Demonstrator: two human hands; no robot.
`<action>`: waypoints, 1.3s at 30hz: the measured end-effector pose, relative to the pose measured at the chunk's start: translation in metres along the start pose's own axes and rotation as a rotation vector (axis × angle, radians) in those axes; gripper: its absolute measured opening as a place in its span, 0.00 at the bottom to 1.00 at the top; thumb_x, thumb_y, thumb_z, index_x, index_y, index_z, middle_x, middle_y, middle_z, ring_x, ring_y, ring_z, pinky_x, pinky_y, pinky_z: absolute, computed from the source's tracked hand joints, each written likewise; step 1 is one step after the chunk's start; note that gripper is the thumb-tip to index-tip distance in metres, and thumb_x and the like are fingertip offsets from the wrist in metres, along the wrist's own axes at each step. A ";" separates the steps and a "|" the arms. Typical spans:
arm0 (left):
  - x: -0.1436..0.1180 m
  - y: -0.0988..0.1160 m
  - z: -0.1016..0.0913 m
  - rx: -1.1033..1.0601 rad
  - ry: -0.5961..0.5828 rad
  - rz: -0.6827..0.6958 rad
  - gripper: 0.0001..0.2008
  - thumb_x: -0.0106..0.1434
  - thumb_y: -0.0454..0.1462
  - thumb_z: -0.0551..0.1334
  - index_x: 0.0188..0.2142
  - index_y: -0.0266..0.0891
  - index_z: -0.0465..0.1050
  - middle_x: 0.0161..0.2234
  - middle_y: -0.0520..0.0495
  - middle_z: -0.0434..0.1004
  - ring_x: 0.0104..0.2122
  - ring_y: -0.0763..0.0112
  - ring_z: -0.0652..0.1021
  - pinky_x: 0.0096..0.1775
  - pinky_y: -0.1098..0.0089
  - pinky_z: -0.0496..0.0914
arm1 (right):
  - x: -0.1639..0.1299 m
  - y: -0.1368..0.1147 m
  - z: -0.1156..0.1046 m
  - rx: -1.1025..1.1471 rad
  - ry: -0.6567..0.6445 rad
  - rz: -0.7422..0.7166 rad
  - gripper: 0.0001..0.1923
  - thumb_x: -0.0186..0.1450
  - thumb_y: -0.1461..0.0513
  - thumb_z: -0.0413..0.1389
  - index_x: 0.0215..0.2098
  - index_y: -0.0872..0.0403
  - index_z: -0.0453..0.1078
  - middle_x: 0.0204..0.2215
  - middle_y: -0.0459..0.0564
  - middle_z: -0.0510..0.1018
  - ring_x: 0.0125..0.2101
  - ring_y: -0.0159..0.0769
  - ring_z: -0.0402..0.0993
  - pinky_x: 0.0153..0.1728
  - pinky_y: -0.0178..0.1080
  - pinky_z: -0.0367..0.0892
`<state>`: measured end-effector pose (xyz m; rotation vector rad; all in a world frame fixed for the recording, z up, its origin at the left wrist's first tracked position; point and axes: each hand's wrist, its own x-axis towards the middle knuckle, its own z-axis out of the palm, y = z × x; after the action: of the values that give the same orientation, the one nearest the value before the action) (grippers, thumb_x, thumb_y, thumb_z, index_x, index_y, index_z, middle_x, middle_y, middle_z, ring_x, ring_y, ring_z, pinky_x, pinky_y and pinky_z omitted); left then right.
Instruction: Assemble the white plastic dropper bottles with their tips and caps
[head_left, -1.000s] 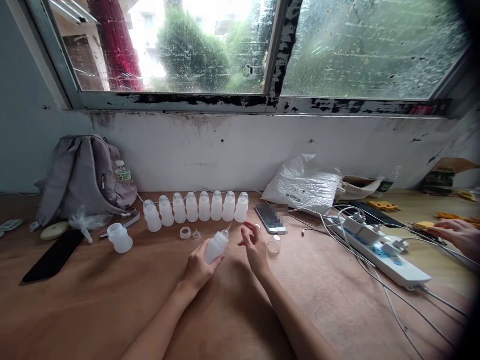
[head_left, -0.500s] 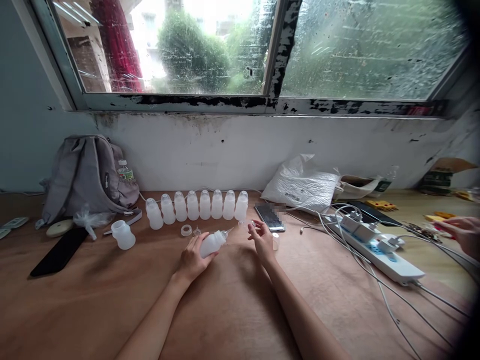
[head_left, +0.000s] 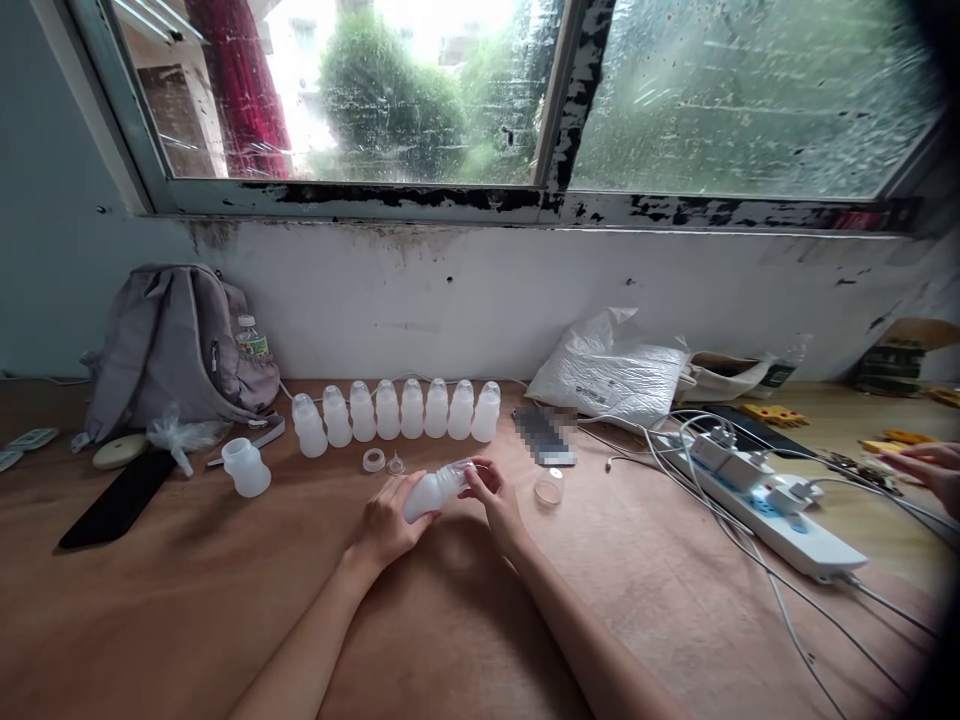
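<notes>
The left hand [head_left: 388, 520] grips a white bottle [head_left: 429, 491] tilted just in front of the bottle row [head_left: 397, 411]; the right hand [head_left: 493, 497] pinches a clear cap [head_left: 466, 468] at its tip, above the tabletop [head_left: 187, 600].

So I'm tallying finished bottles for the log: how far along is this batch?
Eight capped bottles stand in a row by the wall, looking done. One bottle is in hand: the left hand grips its body, and the right hand is at its nozzle end with a clear cap. Left: an open bottle at the left, plus a ring and nozzle tip loose on the table.
</notes>
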<state>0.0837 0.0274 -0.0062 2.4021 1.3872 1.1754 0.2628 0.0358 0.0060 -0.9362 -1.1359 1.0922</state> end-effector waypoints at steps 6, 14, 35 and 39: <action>-0.004 0.005 -0.001 -0.011 0.030 0.043 0.22 0.53 0.42 0.60 0.47 0.40 0.63 0.39 0.43 0.72 0.39 0.61 0.72 0.40 0.64 0.68 | -0.007 -0.001 0.001 -0.090 0.023 -0.022 0.12 0.56 0.53 0.56 0.28 0.54 0.64 0.24 0.45 0.71 0.25 0.32 0.66 0.27 0.36 0.65; -0.003 0.001 -0.003 -0.077 0.039 0.039 0.20 0.51 0.40 0.61 0.45 0.40 0.64 0.38 0.43 0.72 0.37 0.62 0.73 0.39 0.64 0.69 | -0.008 0.002 0.004 -0.021 -0.021 0.027 0.13 0.55 0.53 0.56 0.27 0.54 0.63 0.26 0.46 0.71 0.29 0.34 0.66 0.30 0.36 0.65; 0.005 -0.036 -0.015 -0.144 0.370 -0.300 0.27 0.57 0.41 0.54 0.54 0.37 0.50 0.50 0.37 0.63 0.48 0.60 0.68 0.48 0.61 0.63 | 0.002 0.011 0.000 -0.071 -0.040 0.036 0.21 0.56 0.53 0.55 0.46 0.50 0.64 0.39 0.51 0.71 0.33 0.36 0.70 0.31 0.39 0.67; -0.004 -0.074 -0.038 -0.007 0.605 -0.606 0.27 0.53 0.44 0.58 0.51 0.35 0.58 0.42 0.39 0.69 0.42 0.58 0.72 0.42 0.61 0.67 | 0.004 0.016 -0.002 -0.097 -0.020 0.018 0.21 0.55 0.51 0.55 0.43 0.52 0.65 0.35 0.50 0.71 0.30 0.35 0.70 0.27 0.37 0.67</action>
<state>0.0061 0.0569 -0.0164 1.4537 2.0500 1.7460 0.2624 0.0430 -0.0087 -1.0147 -1.2072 1.0705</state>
